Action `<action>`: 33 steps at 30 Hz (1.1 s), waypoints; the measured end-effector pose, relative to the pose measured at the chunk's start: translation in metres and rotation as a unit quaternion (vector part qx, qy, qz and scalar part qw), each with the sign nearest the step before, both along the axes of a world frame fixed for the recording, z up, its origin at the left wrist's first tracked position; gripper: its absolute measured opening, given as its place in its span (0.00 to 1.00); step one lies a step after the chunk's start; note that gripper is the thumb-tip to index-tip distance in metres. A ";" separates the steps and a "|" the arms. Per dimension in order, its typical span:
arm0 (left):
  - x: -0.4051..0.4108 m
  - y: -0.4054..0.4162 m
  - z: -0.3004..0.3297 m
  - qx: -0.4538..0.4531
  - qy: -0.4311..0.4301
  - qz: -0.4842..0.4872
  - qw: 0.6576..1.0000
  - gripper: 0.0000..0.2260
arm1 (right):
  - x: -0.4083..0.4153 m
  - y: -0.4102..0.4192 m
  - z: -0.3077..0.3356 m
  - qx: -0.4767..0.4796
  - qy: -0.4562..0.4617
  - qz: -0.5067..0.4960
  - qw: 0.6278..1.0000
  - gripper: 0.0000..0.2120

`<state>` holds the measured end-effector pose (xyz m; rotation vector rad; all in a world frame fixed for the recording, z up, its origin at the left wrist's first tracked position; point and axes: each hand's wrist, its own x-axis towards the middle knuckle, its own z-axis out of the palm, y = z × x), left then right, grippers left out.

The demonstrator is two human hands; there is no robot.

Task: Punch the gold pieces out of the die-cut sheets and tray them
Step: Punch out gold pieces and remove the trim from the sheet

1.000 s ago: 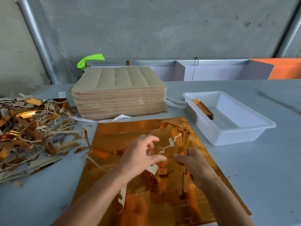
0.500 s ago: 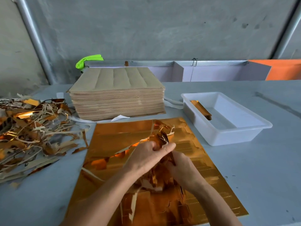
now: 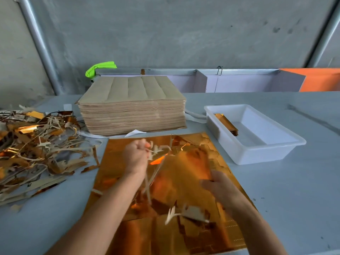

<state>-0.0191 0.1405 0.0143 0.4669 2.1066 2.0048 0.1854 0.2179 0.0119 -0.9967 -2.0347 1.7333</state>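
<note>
Where scrap heap (image 3: 35, 150) spreads, sheet stack (image 3: 132, 109) adjoins.

the left hand (image 3: 136, 157) and right hand (image 3: 219, 186) were smeared by motion, so finger positions could not be read. the gold pieces (image 3: 185, 168) held between them were blurred too; their count was unclear. left of the left hand, the scrap heap (image 3: 31, 150) ran off the picture's edge. the gold sheet (image 3: 184, 234) under both forearms was cut off at the bottom.
</note>
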 end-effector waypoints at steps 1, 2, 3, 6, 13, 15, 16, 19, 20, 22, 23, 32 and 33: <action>-0.015 -0.008 -0.003 -0.028 0.004 0.041 0.999 0.13 | 0.007 0.006 0.000 -0.064 0.021 -0.059 0.996 0.03; -0.029 -0.017 -0.007 -0.067 0.021 0.077 0.995 0.13 | 0.014 0.014 -0.001 -0.110 0.043 -0.115 0.986 0.03; -0.041 -0.025 -0.012 -0.101 0.045 0.105 0.988 0.13 | 0.020 0.020 -0.003 -0.132 0.064 -0.163 0.976 0.04; -0.061 -0.049 -0.024 -0.190 0.145 0.144 0.960 0.15 | 0.028 0.031 -0.008 -0.127 0.133 -0.251 0.950 0.07; -0.035 -0.048 -0.010 -0.505 0.286 -0.047 0.813 0.19 | 0.021 0.026 -0.001 -0.067 0.188 -0.213 0.957 0.05; -0.014 -0.039 0.004 -0.454 0.393 0.000 0.800 0.28 | 0.018 0.023 0.001 -0.056 0.178 -0.182 0.965 0.06; -0.004 -0.035 0.012 -0.359 0.443 0.008 0.821 0.26 | 0.017 0.022 0.002 -0.045 0.173 -0.169 0.969 0.07; 0.021 -0.019 0.031 -0.154 0.398 -0.104 0.898 0.23 | 0.015 0.017 0.006 -0.025 0.162 -0.117 0.979 0.07; 0.026 -0.013 0.035 -0.160 0.323 -0.175 0.916 0.24 | 0.014 0.016 0.007 -0.026 0.160 -0.104 0.981 0.07; 0.032 -0.005 0.035 -0.173 0.170 -0.285 0.927 0.19 | 0.010 0.013 0.008 -0.033 0.159 -0.099 0.982 0.07; 0.033 -0.002 0.031 -0.166 0.124 -0.296 0.932 0.15 | 0.008 0.011 0.008 -0.032 0.160 -0.097 0.982 0.07; 0.037 -0.017 0.006 -0.148 0.003 -0.376 0.915 0.29 | 0.005 0.004 0.009 -0.052 0.137 -0.118 0.982 0.12; 0.038 -0.020 0.002 -0.160 0.021 -0.408 0.899 0.38 | 0.006 0.005 0.009 -0.057 0.140 -0.122 0.981 0.13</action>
